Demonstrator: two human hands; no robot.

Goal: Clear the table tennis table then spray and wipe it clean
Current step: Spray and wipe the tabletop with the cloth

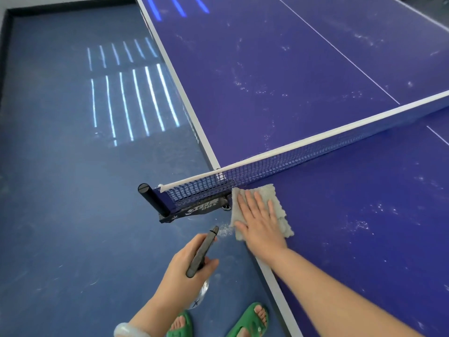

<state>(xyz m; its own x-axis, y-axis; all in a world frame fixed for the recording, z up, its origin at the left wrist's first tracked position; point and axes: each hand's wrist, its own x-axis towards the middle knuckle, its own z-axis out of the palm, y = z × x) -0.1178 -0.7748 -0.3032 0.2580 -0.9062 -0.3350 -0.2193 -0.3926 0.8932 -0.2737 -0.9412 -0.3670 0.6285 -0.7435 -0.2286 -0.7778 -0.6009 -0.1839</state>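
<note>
Left hand (188, 261) grips spray bottle (202, 251); right hand (261, 221) presses cloth (279, 210) on table (364, 215).

Two bare forearms without sleeves, pale translucent jade-like bangle (128, 330) on the left wrist, chunky green rubber open-toe slide sandals (247, 321) on bare feet

R hand (258, 221) lies flat, palm down, fingers straight & slightly spread, pointing away from the body; thumb out to the left side. R forearm is bare, reaching in from the lower right w/ the wrist roughly straight. L hand (187, 261) sits lower & nearer the body, fingers & thumb curled in a grip, back of hand up. L wrist wears a pale bangle (126, 330). Feet in green sandals (250, 319) below.
</note>
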